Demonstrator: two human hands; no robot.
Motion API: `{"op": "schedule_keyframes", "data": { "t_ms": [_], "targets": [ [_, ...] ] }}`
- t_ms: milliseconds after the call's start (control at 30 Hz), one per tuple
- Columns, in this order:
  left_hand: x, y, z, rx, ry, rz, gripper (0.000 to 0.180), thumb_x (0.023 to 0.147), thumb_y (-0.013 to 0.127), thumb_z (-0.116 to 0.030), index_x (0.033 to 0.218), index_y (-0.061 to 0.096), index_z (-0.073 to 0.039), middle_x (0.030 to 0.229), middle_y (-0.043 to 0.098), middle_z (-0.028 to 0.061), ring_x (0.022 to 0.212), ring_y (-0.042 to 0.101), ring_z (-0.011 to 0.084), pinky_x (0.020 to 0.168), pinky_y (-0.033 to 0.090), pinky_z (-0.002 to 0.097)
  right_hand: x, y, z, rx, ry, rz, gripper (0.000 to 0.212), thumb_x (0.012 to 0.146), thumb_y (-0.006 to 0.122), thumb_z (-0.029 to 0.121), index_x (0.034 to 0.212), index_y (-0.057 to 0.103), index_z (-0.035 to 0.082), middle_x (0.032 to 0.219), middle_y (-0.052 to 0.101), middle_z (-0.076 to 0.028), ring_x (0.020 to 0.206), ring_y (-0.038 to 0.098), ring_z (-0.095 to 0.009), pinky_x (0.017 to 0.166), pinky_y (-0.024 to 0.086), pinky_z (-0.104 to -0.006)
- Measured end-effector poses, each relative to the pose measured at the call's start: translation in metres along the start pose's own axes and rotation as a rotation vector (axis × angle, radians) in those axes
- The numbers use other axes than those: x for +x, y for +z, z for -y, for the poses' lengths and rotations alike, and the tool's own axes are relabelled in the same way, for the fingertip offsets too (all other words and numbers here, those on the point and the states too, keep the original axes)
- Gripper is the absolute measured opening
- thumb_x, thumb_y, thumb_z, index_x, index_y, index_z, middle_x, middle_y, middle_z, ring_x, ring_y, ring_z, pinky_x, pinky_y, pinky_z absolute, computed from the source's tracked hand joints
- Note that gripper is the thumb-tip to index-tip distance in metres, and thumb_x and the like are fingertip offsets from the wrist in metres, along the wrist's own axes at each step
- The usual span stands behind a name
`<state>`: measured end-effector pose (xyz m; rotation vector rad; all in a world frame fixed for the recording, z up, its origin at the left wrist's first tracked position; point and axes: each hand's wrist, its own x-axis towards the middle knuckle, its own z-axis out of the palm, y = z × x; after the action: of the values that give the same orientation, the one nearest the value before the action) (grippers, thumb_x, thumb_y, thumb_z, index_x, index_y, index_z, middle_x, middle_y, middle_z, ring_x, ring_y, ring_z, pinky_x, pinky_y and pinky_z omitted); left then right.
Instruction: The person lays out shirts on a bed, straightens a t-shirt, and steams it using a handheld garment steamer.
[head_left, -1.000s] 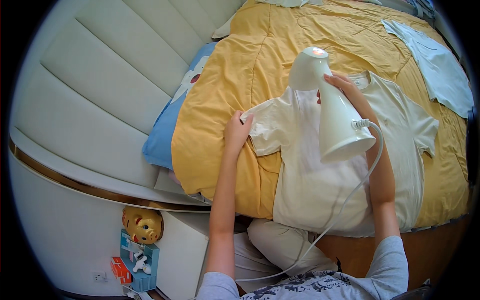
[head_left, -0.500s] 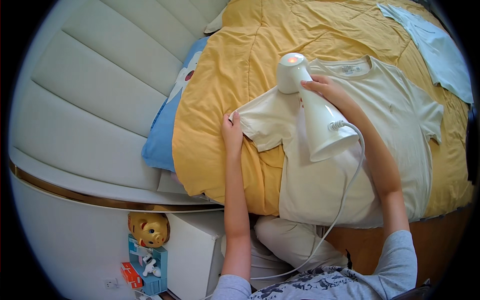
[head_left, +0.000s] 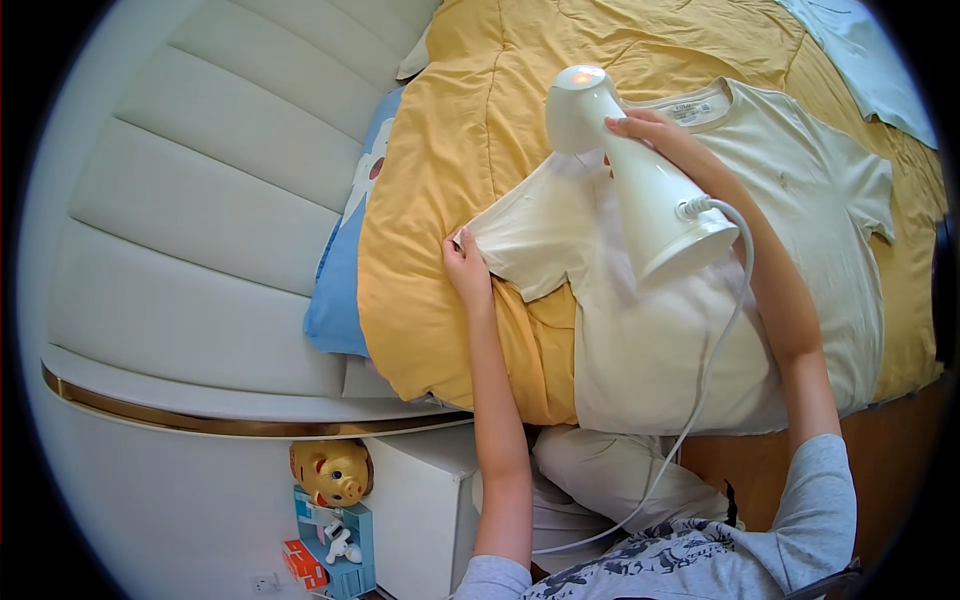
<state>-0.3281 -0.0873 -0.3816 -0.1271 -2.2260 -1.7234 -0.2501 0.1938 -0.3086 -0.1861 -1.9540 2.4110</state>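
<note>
A cream T-shirt lies spread over a yellow quilt on the bed. My left hand pinches the hem of its left sleeve and keeps the sleeve stretched out. In my right hand is a white handheld garment steamer, fingers wrapped round its neck. The steamer's head is over the shirt's left shoulder, and an orange-red light glows on top. Whether the head touches the cloth I cannot tell. From its wide end a white cord runs down across the shirt toward my lap.
A pale blue garment lies at the far right of the bed. To the left are a blue pillow and a padded headboard. A white cabinet stands at lower left, beside a golden pig figure and a blue box.
My view has shifted slightly. The steamer and my right hand have moved a little up along the shirt's shoulder. The left hand still holds the sleeve hem.
</note>
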Motion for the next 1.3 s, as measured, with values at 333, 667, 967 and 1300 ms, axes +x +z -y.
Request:
{"op": "schedule_keyframes", "data": {
  "t_ms": [333,667,967,1300],
  "targets": [
    [-0.009,0.000,-0.016,0.010,0.021,-0.143,0.026,0.083,0.050,-0.022,0.085,0.046,0.004,0.075,0.052,0.0077,0.063,0.048,0.0104,0.058,0.040,0.0220,-0.013,0.022,0.000,0.010,0.160,0.084,0.047,0.074,0.055,0.033,0.106,0.046,0.000,0.078,0.055,-0.007,0.064,0.055,-0.011,0.056,0.045,-0.0219],
    [-0.007,-0.002,-0.010,0.059,0.118,-0.193,0.026,0.084,0.049,-0.022,0.083,0.046,0.003,0.072,0.052,0.0080,0.061,0.047,0.0110,0.057,0.039,0.0236,-0.002,0.028,-0.010,-0.014,-0.009,0.097,0.049,0.074,0.055,0.035,0.106,0.048,-0.001,0.085,0.054,-0.008,0.072,0.052,-0.011,0.062,0.041,-0.0231],
    [-0.011,-0.002,-0.013,0.063,0.154,-0.208,0.023,0.085,0.045,-0.021,0.083,0.045,0.002,0.069,0.050,0.0068,0.061,0.046,0.0116,0.058,0.039,0.0243,-0.009,0.032,-0.003,-0.043,0.209,0.269,0.053,0.075,0.056,0.032,0.114,0.040,0.000,0.081,0.055,-0.009,0.065,0.055,-0.013,0.059,0.045,-0.0248],
    [-0.011,-0.001,-0.009,0.050,0.143,-0.208,0.020,0.085,0.044,-0.019,0.083,0.043,0.001,0.069,0.048,0.0063,0.061,0.045,0.0115,0.058,0.038,0.0241,0.005,0.032,-0.022,0.029,0.028,0.230,0.052,0.075,0.054,0.035,0.112,0.042,0.000,0.085,0.054,-0.008,0.069,0.054,-0.012,0.061,0.043,-0.0246]
  ]
}}
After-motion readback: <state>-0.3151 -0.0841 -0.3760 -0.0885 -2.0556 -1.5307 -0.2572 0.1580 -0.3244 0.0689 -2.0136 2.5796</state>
